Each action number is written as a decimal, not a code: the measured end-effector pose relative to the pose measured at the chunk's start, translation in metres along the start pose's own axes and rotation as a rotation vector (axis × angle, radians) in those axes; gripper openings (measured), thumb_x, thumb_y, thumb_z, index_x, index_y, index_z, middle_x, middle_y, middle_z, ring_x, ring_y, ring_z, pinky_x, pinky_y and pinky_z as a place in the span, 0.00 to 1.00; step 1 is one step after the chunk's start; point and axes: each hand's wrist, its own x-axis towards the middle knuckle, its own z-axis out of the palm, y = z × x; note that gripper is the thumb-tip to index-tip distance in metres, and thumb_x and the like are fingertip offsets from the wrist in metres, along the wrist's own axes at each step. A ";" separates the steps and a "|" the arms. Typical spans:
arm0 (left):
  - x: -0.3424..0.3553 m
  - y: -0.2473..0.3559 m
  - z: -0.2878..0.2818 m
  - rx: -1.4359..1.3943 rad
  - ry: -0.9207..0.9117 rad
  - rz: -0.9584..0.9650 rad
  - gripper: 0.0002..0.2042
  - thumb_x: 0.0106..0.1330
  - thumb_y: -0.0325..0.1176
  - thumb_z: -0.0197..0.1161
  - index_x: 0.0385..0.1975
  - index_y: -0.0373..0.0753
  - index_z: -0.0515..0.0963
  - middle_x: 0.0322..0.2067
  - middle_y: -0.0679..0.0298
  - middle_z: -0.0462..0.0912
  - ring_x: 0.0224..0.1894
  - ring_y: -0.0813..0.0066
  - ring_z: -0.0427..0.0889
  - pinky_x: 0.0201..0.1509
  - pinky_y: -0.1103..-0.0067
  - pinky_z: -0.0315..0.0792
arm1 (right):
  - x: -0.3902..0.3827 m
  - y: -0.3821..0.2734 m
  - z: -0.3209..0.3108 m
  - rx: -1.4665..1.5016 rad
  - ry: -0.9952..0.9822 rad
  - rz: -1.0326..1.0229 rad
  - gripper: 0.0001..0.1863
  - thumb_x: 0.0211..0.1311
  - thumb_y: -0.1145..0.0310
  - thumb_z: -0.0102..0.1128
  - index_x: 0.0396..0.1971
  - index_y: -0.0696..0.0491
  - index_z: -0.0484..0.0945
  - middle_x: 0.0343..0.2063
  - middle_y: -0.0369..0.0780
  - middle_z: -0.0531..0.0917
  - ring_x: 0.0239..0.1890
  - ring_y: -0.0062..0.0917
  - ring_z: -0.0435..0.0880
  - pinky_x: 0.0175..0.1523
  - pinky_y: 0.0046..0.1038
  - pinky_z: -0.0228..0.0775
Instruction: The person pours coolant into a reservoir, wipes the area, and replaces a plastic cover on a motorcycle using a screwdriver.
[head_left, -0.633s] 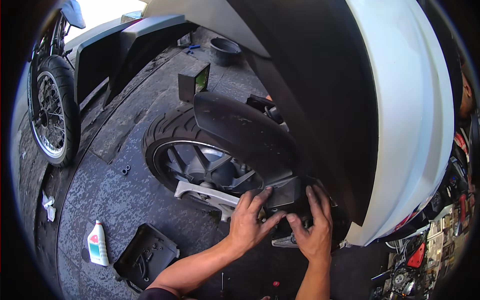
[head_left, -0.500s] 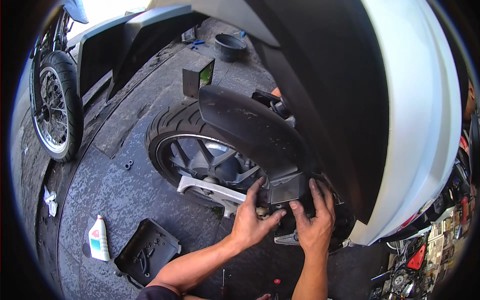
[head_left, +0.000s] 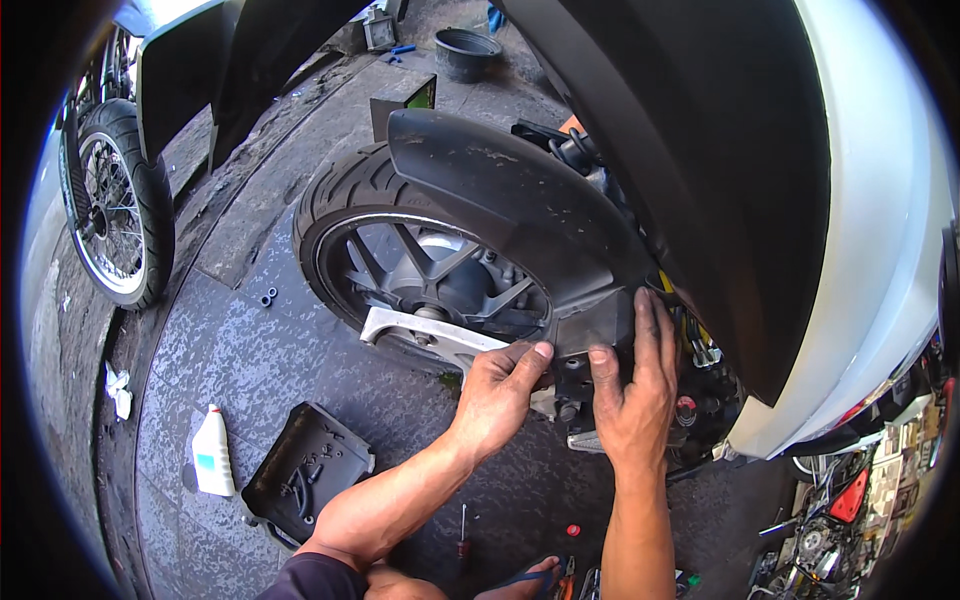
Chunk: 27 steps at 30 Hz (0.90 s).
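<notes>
Two hands press on a motorcycle's black rear mudguard (head_left: 510, 200): left hand (head_left: 497, 395) grips its lower edge, right hand (head_left: 635, 390) lies flat, fingers spread, beside the rear wheel (head_left: 420, 270).

Both hands are on the black mudguard (head_left: 520, 200) over the rear wheel (head_left: 420, 270): left hand (head_left: 497, 395) grips its lower edge from the left, right hand (head_left: 635, 385) lies flat against its bracket. On the pavement lie a black tray (head_left: 305, 475) and a white bottle (head_left: 211, 452).
</notes>
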 end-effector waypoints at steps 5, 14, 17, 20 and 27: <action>0.002 -0.007 -0.003 0.075 0.015 0.047 0.17 0.77 0.37 0.54 0.43 0.27 0.81 0.40 0.59 0.85 0.42 0.76 0.81 0.51 0.73 0.77 | 0.001 -0.002 0.007 -0.014 0.034 0.023 0.40 0.66 0.40 0.57 0.65 0.60 0.70 0.64 0.53 0.70 0.68 0.50 0.65 0.71 0.51 0.53; -0.007 0.007 0.004 0.229 0.072 0.147 0.18 0.72 0.44 0.63 0.39 0.31 0.84 0.24 0.68 0.79 0.29 0.84 0.73 0.32 0.79 0.68 | -0.001 0.004 0.014 -0.016 0.112 -0.063 0.39 0.68 0.43 0.58 0.63 0.64 0.70 0.61 0.56 0.72 0.64 0.49 0.71 0.68 0.46 0.61; -0.008 0.014 0.006 0.210 0.055 0.065 0.18 0.70 0.43 0.66 0.40 0.29 0.84 0.24 0.66 0.79 0.30 0.83 0.75 0.33 0.79 0.70 | 0.001 0.003 0.015 -0.084 0.136 -0.079 0.39 0.68 0.42 0.57 0.62 0.64 0.71 0.58 0.55 0.73 0.60 0.49 0.74 0.64 0.45 0.64; -0.005 0.005 0.007 0.186 0.057 0.112 0.19 0.69 0.44 0.67 0.39 0.28 0.83 0.26 0.65 0.80 0.30 0.83 0.75 0.34 0.79 0.71 | 0.012 0.002 0.012 -0.074 0.108 -0.062 0.37 0.70 0.42 0.55 0.60 0.63 0.73 0.56 0.54 0.74 0.57 0.47 0.76 0.62 0.45 0.66; 0.018 0.002 -0.005 0.127 -0.113 0.175 0.39 0.62 0.46 0.74 0.64 0.24 0.66 0.34 0.63 0.77 0.35 0.81 0.76 0.38 0.81 0.74 | 0.025 -0.007 0.022 -0.008 0.244 -0.057 0.29 0.72 0.48 0.54 0.45 0.65 0.78 0.43 0.51 0.80 0.48 0.46 0.81 0.54 0.44 0.72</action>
